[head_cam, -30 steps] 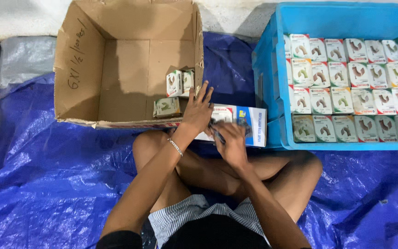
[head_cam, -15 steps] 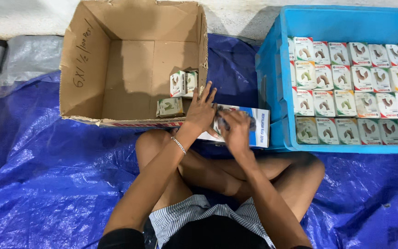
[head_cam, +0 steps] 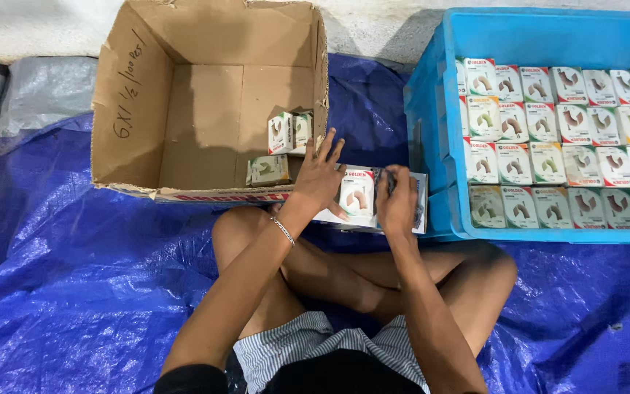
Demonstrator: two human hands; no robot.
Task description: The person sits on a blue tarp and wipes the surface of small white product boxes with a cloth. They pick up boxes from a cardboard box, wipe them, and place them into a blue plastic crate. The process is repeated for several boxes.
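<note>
While the person sits cross-legged on the blue tarp, both hands meet over a small stack of packets lying on the tarp between the cardboard box and the blue crate. The left hand lies flat with fingers spread, its palm on the left part of the stack and its fingertips reaching over the box's near wall; its grip is released, pressing rather than closing. A thin bracelet circles that wrist. The right hand is curled over the stack's right part, fingers bent down on the top packet; it seems to be grasping the packet's edge, though the fingers hide the contact. The top packet, white with a red band and a pale curved item pictured on it, shows in the gap between the two hands, so the stack sits directly under both grips.

Inside the box, three packets rest near its front right corner: two upright side by side, one lying flat in front of them. The crate holds tidy rows of packets of the same kind, packed edge to edge.
</note>
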